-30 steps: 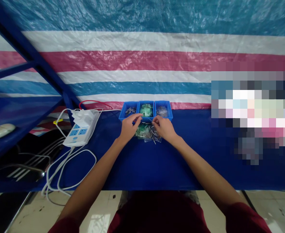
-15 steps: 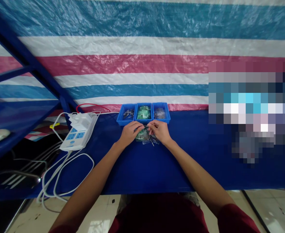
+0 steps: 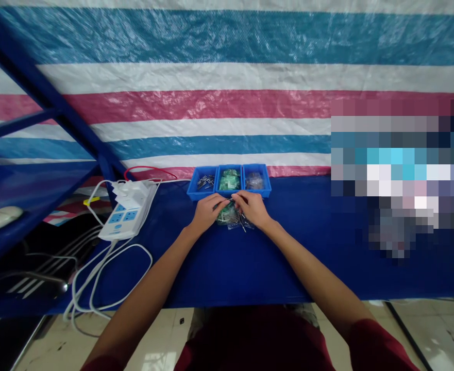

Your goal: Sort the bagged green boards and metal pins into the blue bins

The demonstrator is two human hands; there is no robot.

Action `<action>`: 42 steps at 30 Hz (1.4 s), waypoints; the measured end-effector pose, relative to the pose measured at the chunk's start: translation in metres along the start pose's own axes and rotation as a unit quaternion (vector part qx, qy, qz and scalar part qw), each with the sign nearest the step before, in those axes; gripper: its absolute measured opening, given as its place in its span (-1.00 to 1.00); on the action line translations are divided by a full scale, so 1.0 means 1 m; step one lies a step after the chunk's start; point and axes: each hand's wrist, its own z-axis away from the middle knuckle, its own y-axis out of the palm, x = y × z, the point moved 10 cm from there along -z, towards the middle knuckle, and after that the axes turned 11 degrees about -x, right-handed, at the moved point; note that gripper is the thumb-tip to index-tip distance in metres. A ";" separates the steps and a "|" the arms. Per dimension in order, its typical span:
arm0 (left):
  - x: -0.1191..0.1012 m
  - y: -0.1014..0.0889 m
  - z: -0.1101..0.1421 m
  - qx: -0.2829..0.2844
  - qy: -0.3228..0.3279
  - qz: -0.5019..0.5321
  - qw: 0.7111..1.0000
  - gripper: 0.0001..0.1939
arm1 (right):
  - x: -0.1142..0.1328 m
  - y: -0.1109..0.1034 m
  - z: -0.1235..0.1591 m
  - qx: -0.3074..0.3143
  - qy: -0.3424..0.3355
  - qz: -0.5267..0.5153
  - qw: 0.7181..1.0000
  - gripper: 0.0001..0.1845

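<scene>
My left hand [image 3: 208, 208] and my right hand [image 3: 251, 206] meet over the table, fingertips nearly touching. Between their pinched fingers is a small, thin metal piece [image 3: 230, 200], too small to name exactly. Under them lies a pile of clear and green plastic packets [image 3: 223, 216] with thin metal pieces [image 3: 242, 222] on and beside it. Just beyond the hands stand three joined blue bins. Loose metal pieces lie in the left bin [image 3: 200, 196], green packets [image 3: 230, 181] fill the middle one, and clear plastic packets [image 3: 254, 180] are in the right.
A white power strip [image 3: 123, 219] with plugged-in adapters [image 3: 131, 195] lies on the blue table [image 3: 242, 273] at left. Its looped white cable [image 3: 91, 288] hangs over the front edge. A computer mouse [image 3: 0, 218] rests on the left shelf. The right side is pixelated.
The right fingers have shifted slightly left, closer to the left fingertips. The whole view has moved a little; bins and packets keep their places.
</scene>
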 end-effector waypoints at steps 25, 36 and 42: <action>0.007 -0.015 -0.003 -0.079 -0.093 0.044 0.992 -0.74 | 0.004 0.009 0.011 0.037 -0.080 0.154 0.984 -0.70; 0.020 0.009 0.006 -0.029 -0.203 0.176 0.963 -0.71 | -0.010 -0.014 0.009 -0.058 -0.047 0.204 0.976 -0.64; 0.018 0.005 0.005 -0.026 -0.180 0.147 0.972 -0.71 | -0.007 -0.012 0.011 -0.062 -0.059 0.195 0.977 -0.64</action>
